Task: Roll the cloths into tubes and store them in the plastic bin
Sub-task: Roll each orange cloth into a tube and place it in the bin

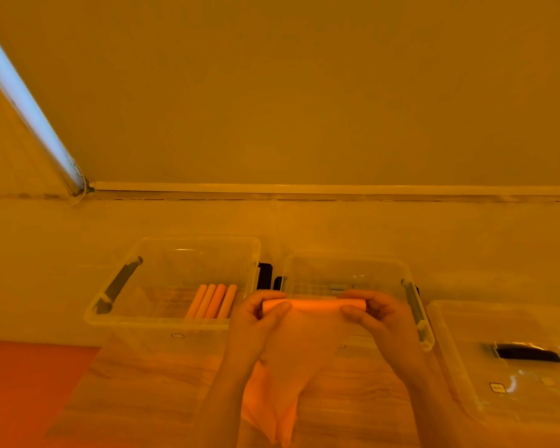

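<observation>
I see the wood-grain bench (149, 376) running back to a pale wall, with three containers crowding its far edge and bare surface only in front of them, around my forearms. The clear plastic bin on the left (175, 320) stands open, four rolled orange cloth tubes (212, 301) lying side by side against its right wall and room to their left. A second clear plastic bin (414, 305) stands just right of it, a clear lid with a black handle (527, 354) further right. My left hand (259, 313) and right hand (374, 313) each pinch one end of the orange cloth (311, 321), raised before the bins, its top edge rolled into a tube, the rest hanging loose toward the bench. The small labels on the bin and lid are too blurred to read.
</observation>
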